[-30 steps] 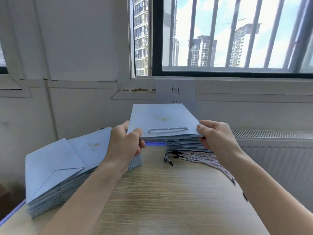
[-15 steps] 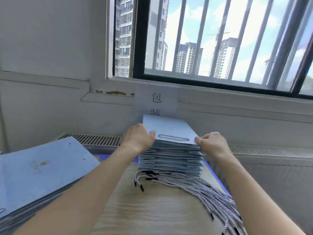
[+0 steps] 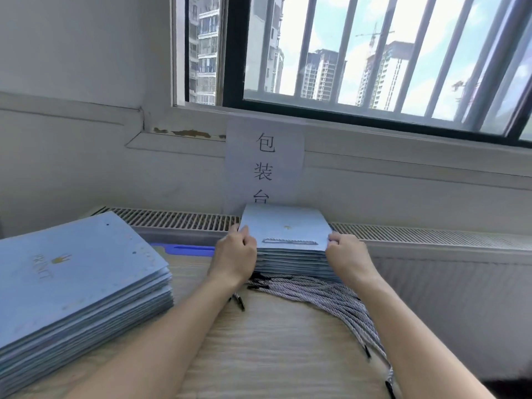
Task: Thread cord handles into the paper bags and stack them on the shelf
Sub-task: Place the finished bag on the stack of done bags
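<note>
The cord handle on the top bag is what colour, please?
Twisted grey-and-white cord handle, head view.

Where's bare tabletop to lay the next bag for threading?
Bare wood of the table lies in the middle, between the left bag stack and the loose cords on the right, though both forearms cross it. The far edge is crowded: the threaded stack, with left hand and right hand gripping its top bag.

I've got the top bag (image 3: pixel 285 226) lying on the far stack (image 3: pixel 290 262) at the back of the table (image 3: pixel 273 355), my left hand (image 3: pixel 234 257) gripping its left edge and my right hand (image 3: pixel 348 254) its right corner. Loose cords (image 3: pixel 325 295) fan out in front of that stack toward the right, and a second stack (image 3: pixel 72 272) sits well apart at the left. Behind them runs the radiator grille (image 3: pixel 178 219), with a paper sign (image 3: pixel 264 156) on the wall above.
</note>
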Tool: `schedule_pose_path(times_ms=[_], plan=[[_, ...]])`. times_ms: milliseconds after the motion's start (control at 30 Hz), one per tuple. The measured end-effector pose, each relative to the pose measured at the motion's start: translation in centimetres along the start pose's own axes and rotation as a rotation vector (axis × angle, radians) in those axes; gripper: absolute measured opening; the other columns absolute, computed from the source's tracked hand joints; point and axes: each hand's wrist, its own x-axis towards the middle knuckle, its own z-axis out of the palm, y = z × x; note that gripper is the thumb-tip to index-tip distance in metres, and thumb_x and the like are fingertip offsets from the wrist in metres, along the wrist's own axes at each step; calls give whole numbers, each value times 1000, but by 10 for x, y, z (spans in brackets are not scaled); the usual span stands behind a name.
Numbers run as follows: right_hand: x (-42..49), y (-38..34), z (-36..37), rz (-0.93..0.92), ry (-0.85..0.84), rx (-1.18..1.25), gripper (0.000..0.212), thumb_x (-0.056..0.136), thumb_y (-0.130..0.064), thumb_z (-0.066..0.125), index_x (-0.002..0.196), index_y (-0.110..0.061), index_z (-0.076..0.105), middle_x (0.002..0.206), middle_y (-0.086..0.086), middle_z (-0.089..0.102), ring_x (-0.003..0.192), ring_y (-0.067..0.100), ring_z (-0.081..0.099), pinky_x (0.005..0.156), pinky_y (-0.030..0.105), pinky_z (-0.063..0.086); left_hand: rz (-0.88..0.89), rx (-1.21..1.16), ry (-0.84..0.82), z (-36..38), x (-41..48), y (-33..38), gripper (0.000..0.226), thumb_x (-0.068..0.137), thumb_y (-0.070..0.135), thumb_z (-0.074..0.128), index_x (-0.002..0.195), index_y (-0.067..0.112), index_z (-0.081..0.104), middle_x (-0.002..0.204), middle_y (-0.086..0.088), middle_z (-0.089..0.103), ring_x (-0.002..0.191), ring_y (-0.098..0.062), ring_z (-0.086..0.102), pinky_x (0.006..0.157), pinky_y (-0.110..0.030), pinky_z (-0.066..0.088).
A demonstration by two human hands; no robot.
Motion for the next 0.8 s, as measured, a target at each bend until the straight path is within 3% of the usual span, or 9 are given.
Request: schedule_pose_path(times_ms=[67, 133, 200, 233, 300, 400, 600, 733, 800], plan=[[-2, -1, -3, 3, -5, -6, 24, 83, 0, 40, 62, -10, 43, 64, 7, 48, 66, 26, 40, 56, 32, 29, 28, 47, -16, 1, 3, -2, 44, 104, 20, 33, 143, 10, 49, 165, -7, 13, 147, -26, 26, 113, -32, 27], [-4, -6, -3, -18, -6, -148, 26, 90, -15, 43, 68, -10, 56, 77, 10, 59, 84, 30, 52, 69, 33, 39, 55, 81, -24, 2, 5, -1, 36, 102, 20, 34, 113, 11, 67, 166, -4, 5, 142, -29, 35, 106, -34, 36], [-6, -14, 0, -72, 1, -454, 45, 99, -42, 39, 96, -7, 69, 110, 12, 65, 117, 29, 51, 91, 37, 41, 87, 136, -2, 3, 6, 0, 34, 100, 23, 36, 73, 15, 56, 164, -5, 19, 127, -31, 49, 97, -39, 46], [-9, -19, 2, -112, 12, -542, 56, 100, -51, 37, 106, -5, 69, 119, 12, 64, 126, 28, 47, 97, 39, 39, 92, 163, 6, 4, 6, 1, 34, 100, 27, 36, 72, 15, 52, 161, -6, 29, 125, -31, 51, 94, -41, 47], [-13, -24, 6, -172, 27, -578, 66, 99, -58, 35, 117, -2, 65, 128, 12, 60, 132, 26, 42, 102, 39, 36, 84, 229, 0, 5, 4, 2, 40, 100, 44, 37, 99, 15, 64, 155, -5, 39, 132, -28, 45, 101, -42, 45], [-15, -22, 9, -166, -22, -516, 68, 100, -59, 36, 125, 0, 59, 133, 12, 55, 135, 24, 39, 103, 36, 36, 92, 324, -32, 5, -1, 4, 70, 95, 65, 38, 144, 16, 47, 161, 1, 28, 145, -23, 31, 109, -42, 37], [-16, -16, 14, -124, -101, -488, 67, 97, -62, 42, 125, -3, 58, 137, 11, 53, 136, 24, 39, 97, 34, 39, 74, 443, -111, 7, 0, 0, 78, 94, 70, 35, 149, 14, 39, 163, -1, 22, 146, -25, 28, 107, -41, 38], [-8, -12, 4, -72, -127, -381, 48, 98, -52, 47, 78, -9, 54, 98, 6, 61, 105, 27, 56, 79, 34, 43, 99, 380, -88, 9, -1, -7, 64, 101, 58, 29, 146, 15, 43, 162, -1, 25, 146, -23, 28, 112, -41, 34], [1, 1, -2, -58, -154, -154, 38, 101, -31, 48, 82, -1, 62, 122, 8, 66, 118, 24, 58, 92, 29, 43, 122, 268, -78, 8, -1, -11, 51, 105, 41, 27, 140, 13, 50, 159, -2, 33, 146, -17, 29, 115, -37, 29]])
